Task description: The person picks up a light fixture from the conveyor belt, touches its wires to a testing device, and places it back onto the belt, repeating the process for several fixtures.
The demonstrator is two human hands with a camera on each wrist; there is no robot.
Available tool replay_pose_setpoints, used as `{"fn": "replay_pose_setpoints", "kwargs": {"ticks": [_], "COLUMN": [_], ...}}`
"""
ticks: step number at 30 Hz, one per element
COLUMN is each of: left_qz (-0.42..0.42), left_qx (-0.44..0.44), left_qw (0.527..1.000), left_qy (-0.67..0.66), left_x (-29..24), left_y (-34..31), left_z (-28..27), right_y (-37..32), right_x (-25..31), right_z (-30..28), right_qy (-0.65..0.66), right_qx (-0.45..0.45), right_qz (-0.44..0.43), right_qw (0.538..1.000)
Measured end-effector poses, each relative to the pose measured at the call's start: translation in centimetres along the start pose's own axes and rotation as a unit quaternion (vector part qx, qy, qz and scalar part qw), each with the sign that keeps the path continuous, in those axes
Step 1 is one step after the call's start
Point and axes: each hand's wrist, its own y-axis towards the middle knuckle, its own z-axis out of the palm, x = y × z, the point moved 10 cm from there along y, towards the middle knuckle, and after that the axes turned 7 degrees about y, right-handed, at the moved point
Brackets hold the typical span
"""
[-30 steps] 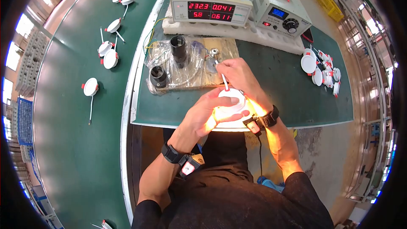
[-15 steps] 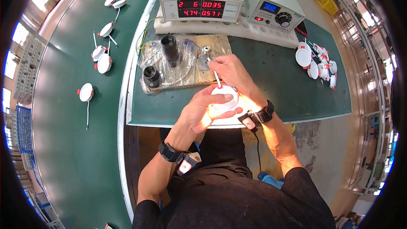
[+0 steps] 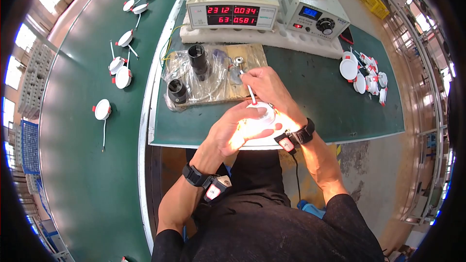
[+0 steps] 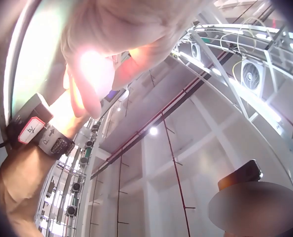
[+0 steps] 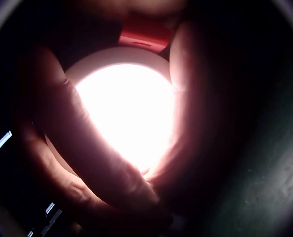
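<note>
My left hand (image 3: pixel 229 128) grips a round white LED downlight (image 3: pixel 264 112) by its rim, thumb on the back. The lamp is lit; its glowing face (image 5: pixel 129 113) faces the right wrist camera, with fingers across the edge and a red clip (image 5: pixel 144 38) above. With thumb and fingertips my right hand (image 3: pixel 269 86) pinches the white cable (image 3: pixel 250 92) rising from the downlight. The cable's far end is close by a round metal contact (image 3: pixel 238 61) on the wooden board (image 3: pixel 252 54). In the left wrist view, glare hides much of the lamp.
Two black sockets (image 3: pixel 197 57) stand on the plastic-wrapped board. Behind are a power meter (image 3: pixel 232 15) with red digits and a grey regulator box (image 3: pixel 313 17) with a dial. More downlights (image 3: pixel 348 69) are piled at right; others lie along the green belt (image 3: pixel 73 165) at left.
The meter's red digits have changed, and the downlight stays lit throughout. Both hands keep their hold on lamp and cable. The head view has shifted slightly.
</note>
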Motion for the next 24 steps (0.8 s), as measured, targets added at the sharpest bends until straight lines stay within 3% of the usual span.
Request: {"fn": "replay_pose_setpoints", "kwargs": {"ticks": [24], "left_qz": [0.0], "left_qx": [-0.001], "left_qw": [1.0], "left_qy": [0.003], "left_x": [0.59], "left_y": [0.51], "left_z": [-0.4], "right_y": [0.18], "right_x": [0.01], "right_z": [0.08], "right_qy": [0.01], "right_qx": [-0.003], "right_qz": [-0.036], "right_qw": [0.999]}}
